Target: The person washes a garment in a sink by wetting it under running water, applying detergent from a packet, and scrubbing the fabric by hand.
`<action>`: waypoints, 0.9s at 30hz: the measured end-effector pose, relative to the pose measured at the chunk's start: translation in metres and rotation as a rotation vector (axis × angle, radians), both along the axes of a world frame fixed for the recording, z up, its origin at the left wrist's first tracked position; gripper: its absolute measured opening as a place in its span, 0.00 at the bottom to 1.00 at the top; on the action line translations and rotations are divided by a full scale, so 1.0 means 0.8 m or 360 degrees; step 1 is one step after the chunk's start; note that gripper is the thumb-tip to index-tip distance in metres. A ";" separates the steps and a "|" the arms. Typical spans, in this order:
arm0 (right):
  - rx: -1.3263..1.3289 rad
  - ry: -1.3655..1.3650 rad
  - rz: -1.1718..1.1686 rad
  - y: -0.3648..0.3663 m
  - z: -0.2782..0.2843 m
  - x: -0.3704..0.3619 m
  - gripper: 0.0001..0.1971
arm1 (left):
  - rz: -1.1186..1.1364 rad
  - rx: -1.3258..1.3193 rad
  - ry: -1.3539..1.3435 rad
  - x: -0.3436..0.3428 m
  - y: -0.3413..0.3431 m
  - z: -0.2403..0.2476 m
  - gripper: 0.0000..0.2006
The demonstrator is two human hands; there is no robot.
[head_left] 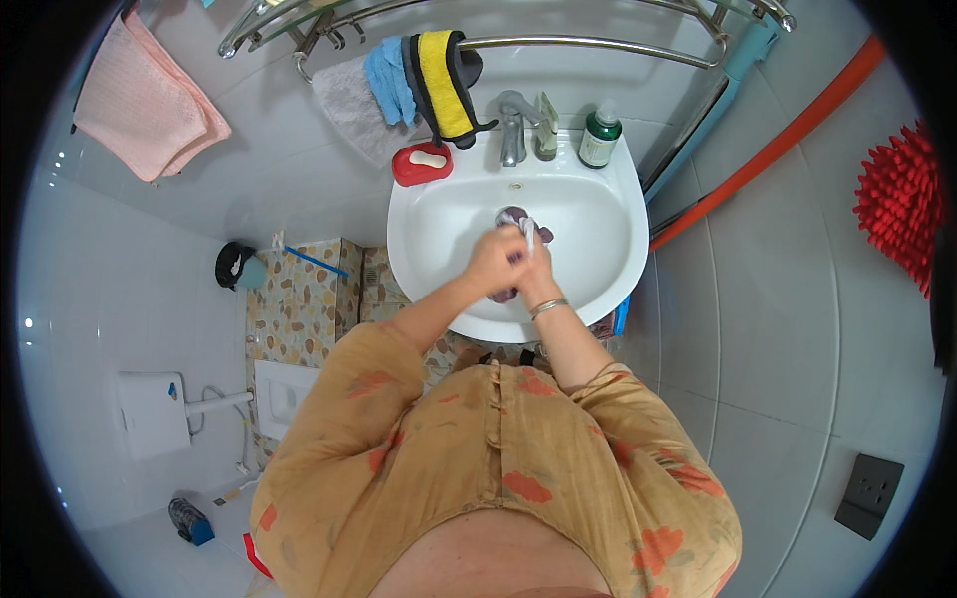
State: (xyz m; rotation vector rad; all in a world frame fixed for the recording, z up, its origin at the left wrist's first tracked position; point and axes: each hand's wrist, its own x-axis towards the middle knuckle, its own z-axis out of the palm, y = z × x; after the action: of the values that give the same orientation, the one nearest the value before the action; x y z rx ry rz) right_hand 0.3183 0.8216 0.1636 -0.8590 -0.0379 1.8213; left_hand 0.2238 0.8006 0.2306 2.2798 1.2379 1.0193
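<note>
Over the white sink [424, 224] my two hands are pressed together around a small dark purple cloth [513, 215], whose exact kind I cannot make out. My left hand [495, 261] is closed on it, a little blurred, with its knuckles upward. Against it, my right hand [538, 269] grips the same cloth and wears a silver bangle at the wrist. A white patch, perhaps foam or a pale part of the cloth, shows beside the fingers. Purple ends stick out above and below the hands. The grey faucet [512, 130] stands behind them.
A red soap dish [422, 165] with a white bar sits on the sink's back left. At the back right are a green bottle [600, 136] and an upright tube [546, 130]. Cloths hang from a metal rail [598, 42]; an orange pole [768, 149] leans at right.
</note>
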 end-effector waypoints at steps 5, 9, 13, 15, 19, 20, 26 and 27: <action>0.0039 -0.0189 -0.0274 0.017 0.045 -0.026 0.07 | 0.0830 -0.0234 -0.0587 -0.001 0.061 -0.041 0.12; 0.0344 -0.0260 -0.0104 0.037 0.010 0.016 0.05 | 0.0391 -0.0173 -0.0541 0.047 0.014 -0.010 0.09; 0.0270 -0.0439 -0.0235 0.016 0.082 -0.023 0.18 | 0.0569 -0.0690 -0.1415 -0.009 0.056 -0.058 0.09; 0.0412 -0.0464 -0.0195 0.028 0.070 -0.006 0.18 | 0.0607 -0.0610 -0.0261 -0.014 0.053 -0.037 0.14; 0.0577 -0.0492 -0.0049 0.027 0.100 0.026 0.24 | -0.0220 -0.1697 -0.2208 -0.026 0.032 0.021 0.24; 0.0746 -0.0730 0.0061 0.023 0.108 0.030 0.23 | -0.0139 -0.1412 -0.1819 -0.024 0.031 0.024 0.24; 0.0959 -0.1023 -0.0185 0.038 0.078 0.011 0.11 | 0.0471 -0.0183 -0.1048 0.032 0.006 0.024 0.09; 0.0956 -0.1024 -0.0187 0.040 0.072 0.009 0.11 | 0.0424 -0.0206 -0.0989 0.039 -0.002 0.027 0.05</action>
State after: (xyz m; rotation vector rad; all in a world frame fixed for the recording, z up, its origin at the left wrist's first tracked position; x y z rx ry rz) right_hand 0.3257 0.8534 0.2216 -0.9385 -0.8772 1.2459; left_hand 0.2551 0.7987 0.2525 1.5368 1.2877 1.5356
